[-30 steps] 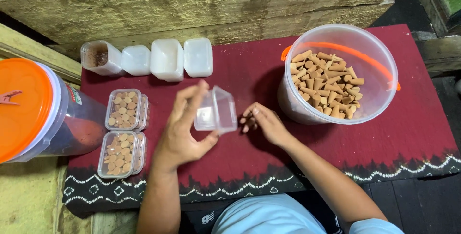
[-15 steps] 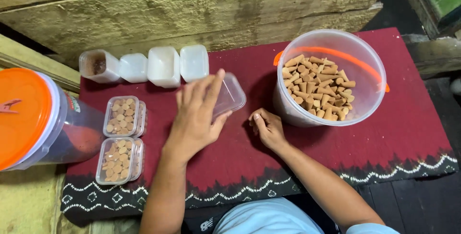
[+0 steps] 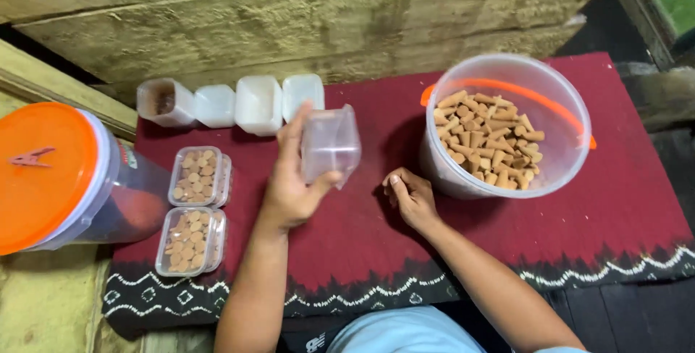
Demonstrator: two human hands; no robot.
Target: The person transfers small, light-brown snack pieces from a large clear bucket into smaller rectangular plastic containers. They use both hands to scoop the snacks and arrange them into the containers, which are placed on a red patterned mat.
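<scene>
My left hand (image 3: 289, 183) holds a small clear plastic container (image 3: 331, 143) lifted above the dark red cloth (image 3: 362, 251), its bottom turned toward me. My right hand (image 3: 409, 195) rests on the cloth with its fingers curled; whether it holds anything I cannot tell. It lies just left of a large clear bucket (image 3: 572, 157) filled with brown cone-shaped pieces (image 3: 489, 139). Two filled, lidded small containers (image 3: 195, 208) lie on the cloth to the left of my left hand.
A row of empty white-looking small containers (image 3: 239, 103) stands at the back of the cloth against a rough wooden wall (image 3: 326, 13). A big tub with an orange lid (image 3: 47, 172) and a clothes peg on it stands at far left.
My left hand has turned the clear container and brought it back toward the middle. My right hand has stayed curled on the cloth by the bucket.
</scene>
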